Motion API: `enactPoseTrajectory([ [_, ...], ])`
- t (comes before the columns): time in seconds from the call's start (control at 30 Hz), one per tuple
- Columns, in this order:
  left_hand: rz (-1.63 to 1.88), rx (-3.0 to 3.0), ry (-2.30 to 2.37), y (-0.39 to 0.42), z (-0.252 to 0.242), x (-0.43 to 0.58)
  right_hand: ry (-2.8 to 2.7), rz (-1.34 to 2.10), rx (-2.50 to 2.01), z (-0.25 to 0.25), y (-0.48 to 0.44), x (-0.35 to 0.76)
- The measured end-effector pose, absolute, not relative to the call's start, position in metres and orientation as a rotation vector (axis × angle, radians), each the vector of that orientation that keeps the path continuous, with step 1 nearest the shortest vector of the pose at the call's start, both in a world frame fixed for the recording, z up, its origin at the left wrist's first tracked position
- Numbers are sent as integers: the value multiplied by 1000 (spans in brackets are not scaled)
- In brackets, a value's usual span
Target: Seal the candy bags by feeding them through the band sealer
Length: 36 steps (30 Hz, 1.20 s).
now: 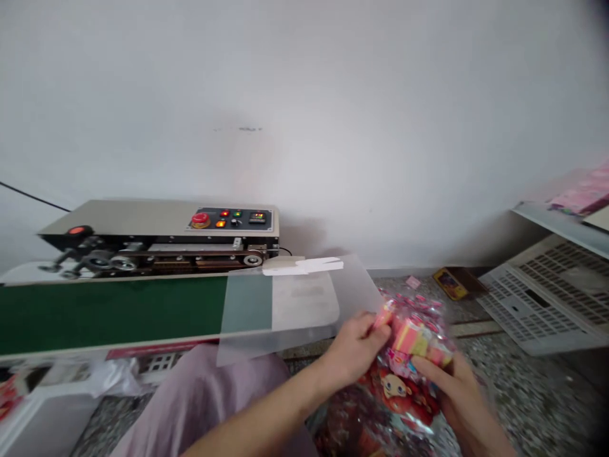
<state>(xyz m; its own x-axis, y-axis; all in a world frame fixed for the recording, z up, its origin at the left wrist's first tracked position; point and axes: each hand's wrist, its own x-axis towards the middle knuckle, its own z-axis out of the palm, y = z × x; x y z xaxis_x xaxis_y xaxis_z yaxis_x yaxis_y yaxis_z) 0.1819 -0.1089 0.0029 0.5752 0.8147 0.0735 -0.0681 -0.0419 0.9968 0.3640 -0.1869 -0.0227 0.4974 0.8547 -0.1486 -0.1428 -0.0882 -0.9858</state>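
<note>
- The printed bag [394,387] is up in the person's hands, just past the right end of the machine's table, above the speckled floor [504,374].
- The left hand [359,346] has its thumb and fingers drawn together at the bag's upper left; from here I can't tell whether they pinch film or a piece inside.
- The right hand [459,384] is curved around the other side, part closed, its thumb laid over the front and its fingers mostly hidden behind.
- Done, as far as I can see: pink-and-yellow pieces [412,339] show at the bag's upper part, so I'd call it at least partly filled. Glare and blur hide whether its mouth is closed.
- More glossy packaging [352,422] lies below the hands; I can't make out whether those bags are filled, so how much is left is hard to judge.
- The bench machine [128,219] has lit buttons and a lit display [257,217], so it looks powered.
- The bag is apart from the green belt [114,311]; a translucent sheet [304,304] covers the belt's near end, with white strips [304,265] along its back edge.
</note>
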Motion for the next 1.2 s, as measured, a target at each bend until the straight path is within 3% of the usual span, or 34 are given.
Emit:
enactPoseTrajectory([
  [0.13, 949, 1366, 492, -83, 51, 111, -890, 1010, -1181, 27, -125, 291],
  [0.23, 1055, 1552, 570, -53, 60, 70, -1014, 988, -1039, 42, -81, 245],
  [0.37, 1145, 1844, 912, -21, 23, 35, -1066, 1013, -970, 11, -42, 202],
  [0.5, 1184, 1666, 997, -8, -22, 23, -1132, 1053, -1098, -26, -28, 184],
  [0.67, 1287, 1338, 873, -8, -19, 31, -1158, 1056, -1144, -13, -29, 188],
  [0.83, 995, 1181, 912, -14, -15, 47, -1072, 1052, -1316, -16, -41, 207],
  [1.07, 795, 1478, 1198, -3, -13, 66, -1187, 956, -1551, -16, -41, 249],
  [1.2, 738, 1624, 1441, -5, -3, 65, -1416, 671, -1893, -10, -32, 253],
])
